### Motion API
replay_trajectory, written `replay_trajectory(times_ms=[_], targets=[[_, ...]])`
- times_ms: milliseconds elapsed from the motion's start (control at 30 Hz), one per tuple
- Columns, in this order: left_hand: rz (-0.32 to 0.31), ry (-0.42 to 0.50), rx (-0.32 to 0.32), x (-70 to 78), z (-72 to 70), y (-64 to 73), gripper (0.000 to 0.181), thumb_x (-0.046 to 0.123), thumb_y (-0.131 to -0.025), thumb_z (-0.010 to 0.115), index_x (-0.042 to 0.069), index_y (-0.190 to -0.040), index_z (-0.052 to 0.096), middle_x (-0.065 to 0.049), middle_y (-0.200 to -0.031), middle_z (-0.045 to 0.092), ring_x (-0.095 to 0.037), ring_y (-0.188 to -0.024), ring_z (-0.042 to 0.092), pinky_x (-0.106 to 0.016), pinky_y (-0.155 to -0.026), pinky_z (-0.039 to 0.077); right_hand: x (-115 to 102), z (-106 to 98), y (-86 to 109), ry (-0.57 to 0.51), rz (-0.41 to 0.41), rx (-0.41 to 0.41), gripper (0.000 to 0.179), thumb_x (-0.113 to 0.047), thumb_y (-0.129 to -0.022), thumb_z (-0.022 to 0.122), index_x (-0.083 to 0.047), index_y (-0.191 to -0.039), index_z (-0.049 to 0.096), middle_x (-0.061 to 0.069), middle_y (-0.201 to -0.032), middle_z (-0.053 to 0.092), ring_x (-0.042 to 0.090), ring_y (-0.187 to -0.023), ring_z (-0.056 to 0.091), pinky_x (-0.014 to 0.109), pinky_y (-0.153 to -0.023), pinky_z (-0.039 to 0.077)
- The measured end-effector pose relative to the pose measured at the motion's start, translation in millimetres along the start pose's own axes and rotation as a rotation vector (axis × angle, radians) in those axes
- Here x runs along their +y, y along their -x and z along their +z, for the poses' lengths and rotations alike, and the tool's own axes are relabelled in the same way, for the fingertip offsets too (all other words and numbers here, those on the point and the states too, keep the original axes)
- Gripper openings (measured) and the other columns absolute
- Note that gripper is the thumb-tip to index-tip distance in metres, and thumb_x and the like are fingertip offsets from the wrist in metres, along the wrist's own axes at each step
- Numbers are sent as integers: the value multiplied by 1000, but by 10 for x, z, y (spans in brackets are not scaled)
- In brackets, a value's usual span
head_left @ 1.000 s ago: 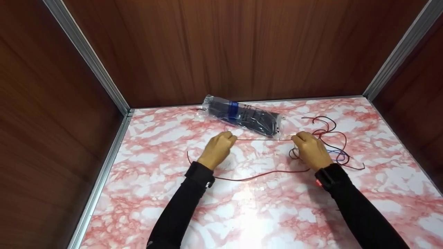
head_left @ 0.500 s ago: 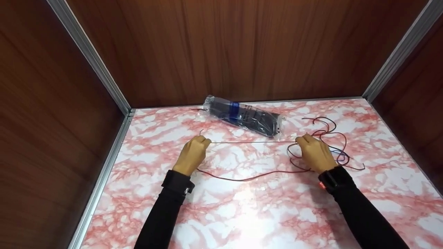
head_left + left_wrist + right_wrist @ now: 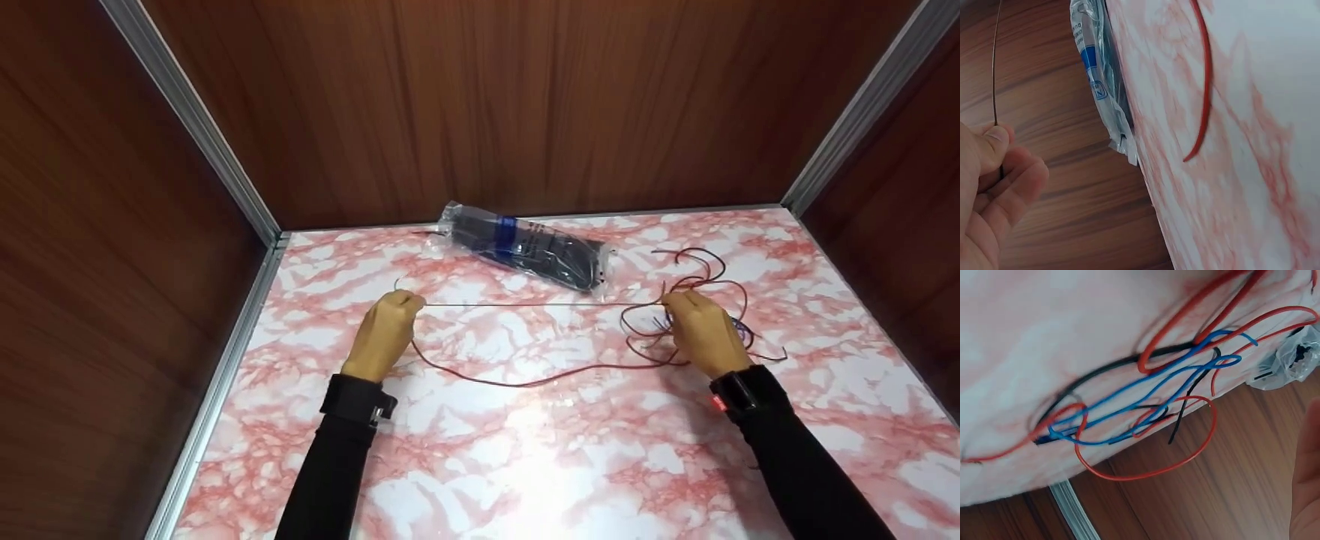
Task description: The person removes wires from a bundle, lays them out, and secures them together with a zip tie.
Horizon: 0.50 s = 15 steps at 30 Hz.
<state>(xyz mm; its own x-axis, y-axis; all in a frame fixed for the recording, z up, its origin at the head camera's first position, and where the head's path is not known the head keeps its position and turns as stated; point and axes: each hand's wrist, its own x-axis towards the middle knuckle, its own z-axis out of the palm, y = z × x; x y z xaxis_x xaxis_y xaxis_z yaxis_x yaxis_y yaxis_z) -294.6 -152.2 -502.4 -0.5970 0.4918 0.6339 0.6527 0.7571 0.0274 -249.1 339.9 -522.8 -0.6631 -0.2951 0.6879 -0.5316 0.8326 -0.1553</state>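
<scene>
Wire point(image 3: 540, 304), one: your left hand point(image 3: 381, 335) and right hand point(image 3: 705, 330) each pinch it, taut. Packet point(image 3: 525, 249): lying beyond it. Wire tangle point(image 3: 1134, 406): near your right hand.

No word legible, dark print point(image 3: 535, 227) on clear plastic bag point(image 3: 527, 250), upper middle of head view, too small to read, boxed blue mark point(image 3: 1098, 90) by blue band point(image 3: 1089, 57) on same bag, upper left of left wrist view, letter unclear, red tag point(image 3: 719, 403) on right wristband point(image 3: 751, 388), lower right of head view, marking blurred.
</scene>
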Motion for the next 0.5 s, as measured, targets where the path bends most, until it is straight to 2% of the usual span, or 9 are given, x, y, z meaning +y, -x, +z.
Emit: replay_trajectory(times_ms=[133,233,367,500], targets=[[-40,43,-17,-77,-58,130,20,-16,-82,59,2,-87,67,-12,-85,63,-27,-81,66,-33,-68,54,-45,-86,66,-92,84,23,19,14,-79,65,-2,-89,65,5,-78,62,21,-70,62,34,-65,48],[-61,109,-31,-124,-111,235,21,-16,-83,60,2,-87,69,-12,-85,64,-27,-82,66,-33,-68,55,-69,-159,117,-149,103,-8,20,10,-80,71,-7,-89,68,1,-81,63,13,-72,60,24,-64,45],[-61,208,-91,-161,-174,368,20,-13,-86,62,4,-86,73,-10,-85,66,-23,-83,67,-31,-71,55,-71,-253,218,-209,65,-129,23,9,-77,75,-12,-87,72,-3,-86,64,10,-76,58,16,-67,44],[-24,255,-161,-164,-214,462,24,-11,-86,65,9,-75,70,-4,-76,65,-17,-76,64,-29,-67,53,-66,-307,371,-233,27,-272,27,11,-71,78,-12,-84,76,-6,-83,67,10,-77,61,16,-71,45]])
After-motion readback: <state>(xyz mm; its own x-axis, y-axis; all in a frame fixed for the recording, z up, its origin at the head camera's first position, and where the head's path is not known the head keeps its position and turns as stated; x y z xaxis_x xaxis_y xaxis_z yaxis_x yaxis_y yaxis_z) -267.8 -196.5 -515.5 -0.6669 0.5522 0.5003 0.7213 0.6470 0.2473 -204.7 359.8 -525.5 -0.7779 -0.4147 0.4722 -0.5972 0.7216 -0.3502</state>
